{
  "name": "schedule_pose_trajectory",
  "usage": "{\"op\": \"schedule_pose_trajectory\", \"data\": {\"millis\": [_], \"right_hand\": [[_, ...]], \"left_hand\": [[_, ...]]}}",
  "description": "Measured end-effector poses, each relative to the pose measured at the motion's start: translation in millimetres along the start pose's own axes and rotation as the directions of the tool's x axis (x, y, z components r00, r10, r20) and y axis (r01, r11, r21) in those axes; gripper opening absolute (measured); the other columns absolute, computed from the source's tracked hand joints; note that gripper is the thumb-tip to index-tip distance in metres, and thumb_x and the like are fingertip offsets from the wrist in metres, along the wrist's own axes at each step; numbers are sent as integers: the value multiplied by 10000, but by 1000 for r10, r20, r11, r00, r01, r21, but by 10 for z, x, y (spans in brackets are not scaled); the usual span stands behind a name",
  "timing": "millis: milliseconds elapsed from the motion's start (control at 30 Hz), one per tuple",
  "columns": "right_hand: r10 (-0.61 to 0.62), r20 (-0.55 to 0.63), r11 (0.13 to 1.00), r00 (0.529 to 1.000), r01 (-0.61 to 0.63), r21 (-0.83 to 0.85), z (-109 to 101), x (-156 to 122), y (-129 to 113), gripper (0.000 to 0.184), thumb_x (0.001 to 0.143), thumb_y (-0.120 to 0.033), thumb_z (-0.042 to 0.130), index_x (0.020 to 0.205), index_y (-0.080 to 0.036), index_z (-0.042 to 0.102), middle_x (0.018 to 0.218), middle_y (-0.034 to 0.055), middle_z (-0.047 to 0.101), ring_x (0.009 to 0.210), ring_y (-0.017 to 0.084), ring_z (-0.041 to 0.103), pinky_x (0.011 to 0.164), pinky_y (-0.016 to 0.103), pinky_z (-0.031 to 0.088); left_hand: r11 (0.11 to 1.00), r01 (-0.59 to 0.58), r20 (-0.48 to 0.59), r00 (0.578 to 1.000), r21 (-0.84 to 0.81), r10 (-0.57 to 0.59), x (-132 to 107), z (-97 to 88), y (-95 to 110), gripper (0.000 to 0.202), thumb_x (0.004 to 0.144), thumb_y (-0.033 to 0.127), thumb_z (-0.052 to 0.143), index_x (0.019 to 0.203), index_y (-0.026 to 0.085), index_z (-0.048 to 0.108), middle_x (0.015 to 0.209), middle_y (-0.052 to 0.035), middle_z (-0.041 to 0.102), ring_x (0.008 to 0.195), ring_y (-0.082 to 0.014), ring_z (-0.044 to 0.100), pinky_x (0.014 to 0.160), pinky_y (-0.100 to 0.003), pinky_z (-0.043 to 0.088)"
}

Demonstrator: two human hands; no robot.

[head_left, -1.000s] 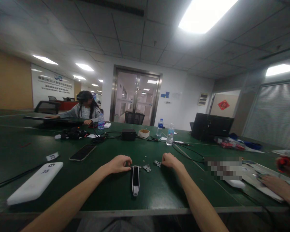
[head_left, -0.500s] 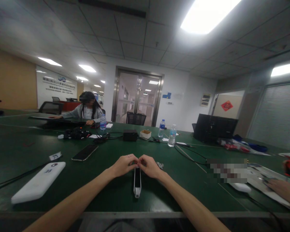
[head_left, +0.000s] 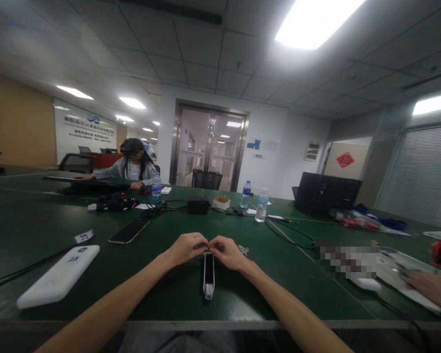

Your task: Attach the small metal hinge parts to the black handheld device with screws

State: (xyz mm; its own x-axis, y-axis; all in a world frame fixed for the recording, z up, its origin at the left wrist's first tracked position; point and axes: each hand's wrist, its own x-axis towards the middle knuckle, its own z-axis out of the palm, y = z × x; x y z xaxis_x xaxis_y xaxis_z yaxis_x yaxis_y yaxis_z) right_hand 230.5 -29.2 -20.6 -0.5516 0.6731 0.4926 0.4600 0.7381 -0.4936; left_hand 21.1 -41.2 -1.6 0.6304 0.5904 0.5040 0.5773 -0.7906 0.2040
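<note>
My left hand (head_left: 190,246) and my right hand (head_left: 224,251) meet at the far end of a narrow white-framed thing with a dark middle (head_left: 208,279), which lies lengthwise on the green table. Its kind is unclear to me. Fingertips of both hands are pinched together just above that far end; anything between them is too small or hidden to see. A ring is on a finger of the left hand. Just right of my right hand lies a small silvery heap (head_left: 243,250), too small to make out.
On the left lie a white power-bank-like case (head_left: 61,277) and a phone (head_left: 129,231). Farther back are a black box (head_left: 197,205), an open small carton (head_left: 221,203), cables and water bottles (head_left: 261,206). A person (head_left: 135,164) sits across; another person's hand (head_left: 426,287) is at right.
Both my hands stay pinched at the far end of the narrow thing, with only slight finger movement. The narrow thing keeps its place.
</note>
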Motion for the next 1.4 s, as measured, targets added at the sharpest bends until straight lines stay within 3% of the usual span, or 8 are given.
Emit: {"op": "schedule_pose_trajectory", "data": {"millis": [167, 367, 667, 1067, 1167, 1233, 1333, 1400], "right_hand": [[-29, 23, 985, 999, 32, -170, -197, -7, 0, 113, 799, -176, 562, 881, -167, 639, 861, 35, 625, 769, 131, 552, 708, 252, 438], [34, 130, 949, 991, 9, -316, -402, -49, 41, 111, 778, -214, 575, 824, -156, 658, 822, 40, 627, 802, 156, 554, 749, 271, 417], [63, 245, 949, 968, 18, -315, -332, -44, -15, 129, 754, -224, 583, 813, -168, 684, 783, 32, 645, 738, 144, 561, 681, 235, 416], [67, 252, 942, 965, 23, -336, -273, -28, 5, 134, 781, -223, 560, 813, -170, 679, 789, 30, 651, 704, 128, 562, 650, 213, 401], [98, 187, 901, 977, -7, -435, -420, -17, 29, 161, 814, -274, 545, 821, -174, 671, 808, 45, 651, 769, 152, 567, 687, 231, 392], [153, 55, 833, 987, -99, -544, -590, -31, 101, 194, 845, -272, 496, 858, -170, 660, 853, 69, 650, 821, 169, 566, 715, 245, 383], [286, -117, 710, 951, -292, -641, -852, -102, 308, 213, 858, -224, 450, 901, -154, 646, 899, 102, 647, 867, 186, 567, 715, 250, 378], [390, -95, 665, 916, -351, -659, -963, -169, 476, 201, 838, -205, 469, 895, -150, 653, 921, 112, 649, 869, 195, 575, 691, 250, 380]], "left_hand": [[995, 83, 76, 993, 55, -87, -4, -74, -85, 147, 788, 204, 553, 903, 167, 637, 822, -14, 626, 662, -110, 539, 647, -212, 407], [995, 100, 203, 974, 25, -103, -25, -133, -155, 234, 754, 185, 549, 963, 192, 653, 828, 1, 641, 657, -109, 535, 616, -197, 383], [983, 175, 305, 941, -62, -148, -45, -115, -136, 172, 782, 263, 580, 906, 184, 670, 795, 4, 636, 660, -109, 548, 595, -189, 402], [957, 212, 251, 955, -200, -159, -42, 51, -164, 236, 796, 281, 589, 996, 164, 634, 852, -16, 687, 707, -117, 605, 640, -191, 447], [951, 227, 262, 950, -212, -169, -36, 67, -167, 270, 802, 286, 596, 1047, 173, 599, 876, -17, 697, 711, -118, 613, 651, -200, 455], [961, 215, 268, 949, -175, -164, -32, 48, -156, 269, 812, 306, 594, 1048, 178, 596, 889, -19, 699, 715, -120, 616, 656, -204, 453], [975, 191, 271, 950, -113, -155, -30, 6, -133, 280, 829, 339, 582, 1063, 186, 592, 909, -22, 694, 724, -124, 620, 654, -207, 447], [981, 182, 257, 953, -72, -158, -33, -14, -123, 280, 841, 357, 566, 1065, 192, 594, 913, -23, 684, 730, -126, 618, 649, -208, 443]]}}
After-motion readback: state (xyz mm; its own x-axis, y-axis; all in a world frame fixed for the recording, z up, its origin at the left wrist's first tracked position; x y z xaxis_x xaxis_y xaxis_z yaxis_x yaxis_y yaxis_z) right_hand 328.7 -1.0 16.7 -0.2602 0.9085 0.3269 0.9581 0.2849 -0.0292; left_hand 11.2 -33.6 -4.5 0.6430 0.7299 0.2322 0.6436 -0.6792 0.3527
